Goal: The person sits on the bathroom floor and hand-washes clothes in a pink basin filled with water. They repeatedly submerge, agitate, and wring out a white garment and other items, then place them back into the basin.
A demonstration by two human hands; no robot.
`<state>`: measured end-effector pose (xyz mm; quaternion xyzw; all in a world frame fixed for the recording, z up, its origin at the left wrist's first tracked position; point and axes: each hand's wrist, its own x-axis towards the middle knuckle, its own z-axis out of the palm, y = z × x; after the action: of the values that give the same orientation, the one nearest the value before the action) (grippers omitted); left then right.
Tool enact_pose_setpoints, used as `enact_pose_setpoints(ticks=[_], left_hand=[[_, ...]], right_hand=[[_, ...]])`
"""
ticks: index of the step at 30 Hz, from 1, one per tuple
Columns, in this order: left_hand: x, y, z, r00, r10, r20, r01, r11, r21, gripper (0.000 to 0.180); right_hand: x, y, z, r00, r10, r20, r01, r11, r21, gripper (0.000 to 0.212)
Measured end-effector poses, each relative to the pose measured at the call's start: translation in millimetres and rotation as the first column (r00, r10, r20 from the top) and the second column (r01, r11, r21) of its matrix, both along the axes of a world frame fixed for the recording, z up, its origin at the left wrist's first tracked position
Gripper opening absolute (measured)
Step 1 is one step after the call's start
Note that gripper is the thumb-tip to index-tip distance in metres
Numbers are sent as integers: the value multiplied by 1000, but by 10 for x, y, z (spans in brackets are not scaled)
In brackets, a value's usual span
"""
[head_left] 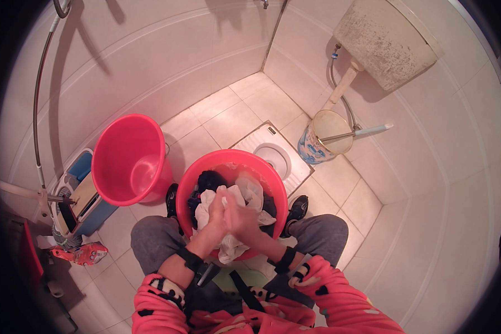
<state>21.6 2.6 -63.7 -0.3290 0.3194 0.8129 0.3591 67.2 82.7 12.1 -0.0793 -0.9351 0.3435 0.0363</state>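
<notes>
At left, a red bucket (117, 150) is standing just beside the red basin (280, 189). Over this basin, the left hand (216, 216) and the right hand (240, 216) are pressing together, clamping the white cloth (230, 251) above dark clothes (209, 181). At right, a long handle (374, 131) is leaning from a patterned bucket (310, 147).

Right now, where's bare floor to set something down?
Bare tiles show between the patterned bucket, the right wall and your right knee, and in the corner beyond the squat toilet. It's crowded around the pink bucket and blue box, and in the basin, where your left hand and right hand hold white cloth.
</notes>
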Motion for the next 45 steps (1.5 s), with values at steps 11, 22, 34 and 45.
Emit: enact_pose_setpoints(ticks=[11,22,34,45], left_hand=[[-26,8,146,992,-25,-125,1,982,-191,34],[-66,-78,-87,980,-63,-189,117,950,289,28],[-148,-2,138,990,-110,-93,119,988,95,39],[-300,-143,172,946,-107,-307,103,994,-29,32]], right_hand=[[48,29,-110,990,83,-118,-90,995,-53,46],[2,29,21,973,61,-220,-88,989,-115,37],[-361,574,-307,994,96,-46,-105,825,-555,30],[-81,498,-57,982,92,-163,-128,966,-224,30]])
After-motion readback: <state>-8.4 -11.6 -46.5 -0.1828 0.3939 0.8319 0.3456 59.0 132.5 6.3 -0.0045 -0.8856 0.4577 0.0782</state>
